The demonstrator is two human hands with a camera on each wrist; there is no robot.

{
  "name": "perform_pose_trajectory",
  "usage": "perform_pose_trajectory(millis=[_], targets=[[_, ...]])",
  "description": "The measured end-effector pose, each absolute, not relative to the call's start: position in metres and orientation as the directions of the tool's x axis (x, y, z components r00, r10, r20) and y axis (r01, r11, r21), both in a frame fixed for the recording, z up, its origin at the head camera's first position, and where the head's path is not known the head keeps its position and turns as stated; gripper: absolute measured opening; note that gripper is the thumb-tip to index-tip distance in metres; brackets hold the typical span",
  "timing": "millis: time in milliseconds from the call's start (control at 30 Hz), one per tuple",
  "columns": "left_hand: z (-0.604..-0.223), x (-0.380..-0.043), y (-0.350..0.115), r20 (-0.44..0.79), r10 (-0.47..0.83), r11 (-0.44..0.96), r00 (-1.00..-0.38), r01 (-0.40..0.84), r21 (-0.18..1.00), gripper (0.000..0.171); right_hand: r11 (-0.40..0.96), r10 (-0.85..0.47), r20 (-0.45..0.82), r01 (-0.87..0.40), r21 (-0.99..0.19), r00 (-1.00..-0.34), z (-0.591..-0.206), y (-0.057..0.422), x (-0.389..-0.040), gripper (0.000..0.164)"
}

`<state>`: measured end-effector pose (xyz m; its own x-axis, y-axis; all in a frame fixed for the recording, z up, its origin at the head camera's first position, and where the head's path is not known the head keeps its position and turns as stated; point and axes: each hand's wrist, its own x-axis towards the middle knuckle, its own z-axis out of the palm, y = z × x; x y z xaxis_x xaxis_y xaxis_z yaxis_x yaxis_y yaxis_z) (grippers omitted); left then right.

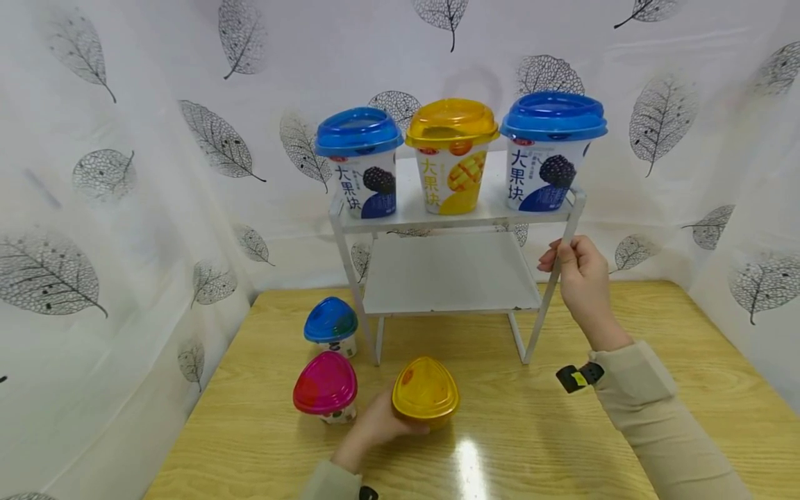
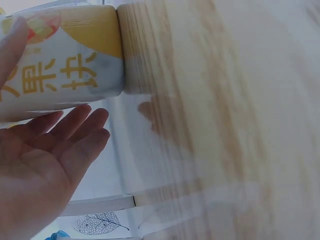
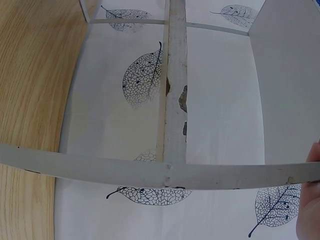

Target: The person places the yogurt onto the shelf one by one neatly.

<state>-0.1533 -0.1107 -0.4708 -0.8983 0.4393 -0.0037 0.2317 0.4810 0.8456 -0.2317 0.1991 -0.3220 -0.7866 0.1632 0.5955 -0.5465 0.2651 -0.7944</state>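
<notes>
A yellow-lidded yogurt cup (image 1: 426,392) stands on the table in front of a white two-tier rack (image 1: 450,271). My left hand (image 1: 379,422) holds this cup from its left side. In the left wrist view, the thumb lies on one side of the yellow cup (image 2: 60,65) and the fingers (image 2: 82,125) are at the other. The right hand (image 1: 584,281) grips the rack's right front post, fingers curled about it; only its edge (image 3: 309,210) shows in the right wrist view. On the rack's top stand a blue-lidded cup (image 1: 361,163), a yellow-lidded cup (image 1: 453,156) and another blue-lidded cup (image 1: 550,153).
Left of the left hand, a pink-lidded cup (image 1: 326,385) and a blue-lidded cup (image 1: 331,326) stand on the wooden table (image 1: 250,430). The rack's lower shelf (image 1: 446,271) slopes between the posts. A white curtain (image 1: 144,139) with leaf prints hangs behind and at the sides.
</notes>
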Motion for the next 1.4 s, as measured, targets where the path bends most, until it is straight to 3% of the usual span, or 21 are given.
perform_pose_trajectory(millis=[633, 1100, 1400], targets=[[-0.471, -0.155, -0.108, 0.025, 0.433, 0.474, -0.901, 0.251, 0.844, 0.068, 0.251, 0.169, 0.593, -0.547, -0.798, -0.787, -0.321, 0.198, -0.231, 0.026], [-0.454, -0.157, -0.097, 0.149, 0.348, 0.445, -0.926, 0.303, 0.843, 0.065, 0.249, 0.169, 0.598, -0.554, -0.795, -0.783, -0.321, 0.198, -0.231, 0.027], [-0.435, -0.165, -0.083, 0.242, 0.341, 0.375, -0.909, 0.367, 0.851, 0.067, 0.262, 0.171, 0.61, -0.561, -0.785, -0.773, -0.321, 0.197, -0.231, 0.024]])
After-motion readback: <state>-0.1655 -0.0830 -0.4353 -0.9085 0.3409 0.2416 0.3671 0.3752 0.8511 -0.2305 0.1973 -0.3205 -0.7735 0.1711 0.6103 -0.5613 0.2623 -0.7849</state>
